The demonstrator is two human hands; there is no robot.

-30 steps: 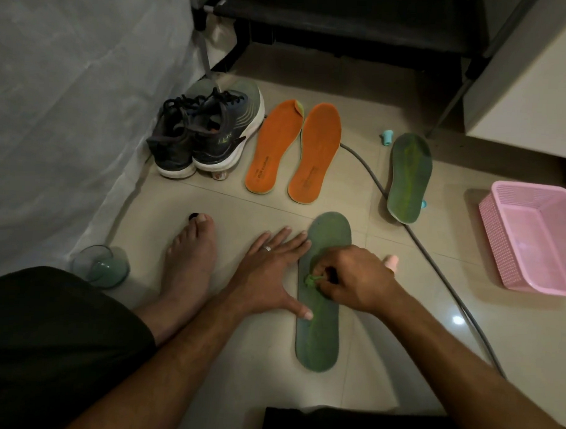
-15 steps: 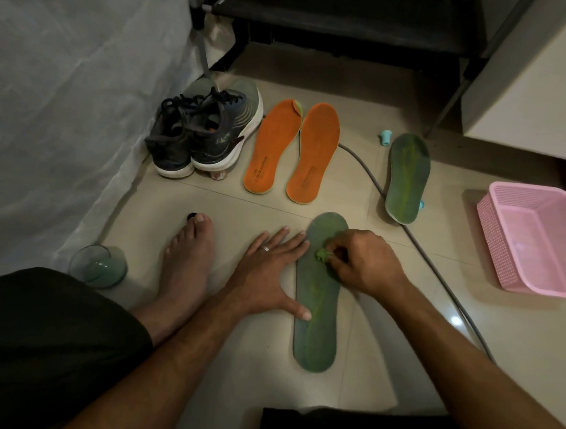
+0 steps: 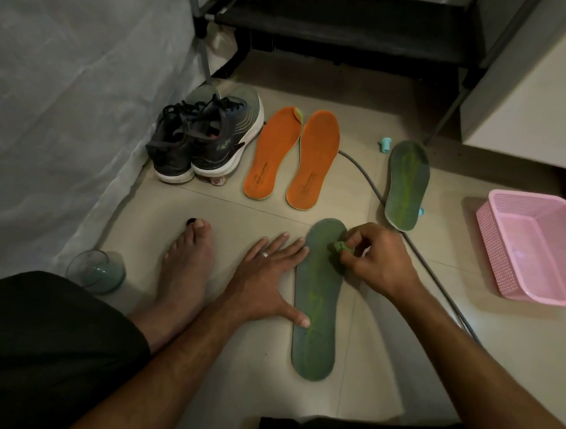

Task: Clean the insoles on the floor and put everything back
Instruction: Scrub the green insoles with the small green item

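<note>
A dark green insole [image 3: 318, 313] lies lengthwise on the tiled floor in front of me. My left hand [image 3: 269, 278] rests flat on the floor, fingers spread, with thumb and fingertips against the insole's left edge. My right hand [image 3: 375, 255] pinches a small green cloth [image 3: 338, 247] and presses it on the insole's upper part. A second green insole [image 3: 406, 184] lies further back on the right. Two orange insoles [image 3: 292, 154] lie side by side behind, next to a pair of grey sneakers [image 3: 204, 139].
A pink plastic basket [image 3: 533, 244] sits at the right. A grey cable [image 3: 435, 269] runs diagonally across the floor past the insoles. A glass with bluish liquid [image 3: 96, 271] stands at the left by my bare foot [image 3: 183, 265]. A dark rack and a white cabinet stand behind.
My right hand has moved the green cloth up along the insole, from its middle toward the toe end. My left hand has stayed in place.
</note>
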